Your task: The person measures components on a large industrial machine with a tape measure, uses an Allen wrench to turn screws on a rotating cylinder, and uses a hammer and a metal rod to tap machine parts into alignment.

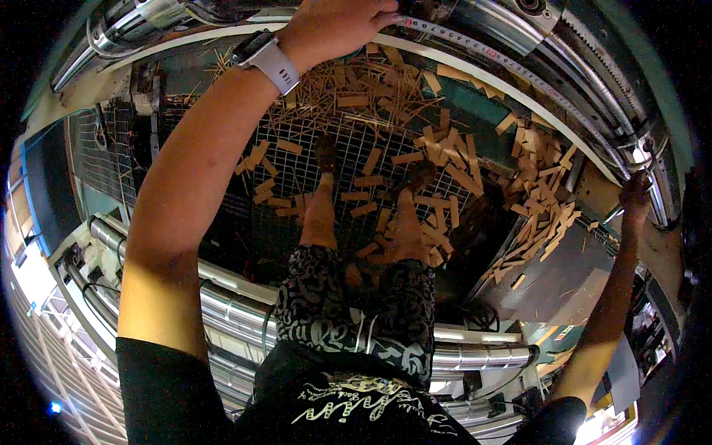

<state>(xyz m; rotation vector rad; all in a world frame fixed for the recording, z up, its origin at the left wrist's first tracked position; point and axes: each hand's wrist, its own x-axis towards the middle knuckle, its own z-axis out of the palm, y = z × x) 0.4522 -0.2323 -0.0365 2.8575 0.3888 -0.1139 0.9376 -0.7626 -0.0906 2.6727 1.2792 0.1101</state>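
My left hand (337, 26) reaches far forward, palm down, and rests on the curved white rail (475, 70) of a machine, next to a ruled metal scale (475, 46). A pale wristwatch (268, 59) sits on that wrist. My right hand (635, 199) stretches out to the right and touches the machine frame by a shiny metal roller (645, 159); whether it grips anything I cannot tell. My legs in patterned shorts stand on a wire mesh floor (304, 167) littered with wood offcuts (437, 159).
A heap of wooden strips (538, 200) lies at the right of the mesh. Shiny metal tubes (237, 311) run behind my legs. More rollers and pipes (133, 26) curve along the top. A grey flat plate (549, 274) sits at the lower right.
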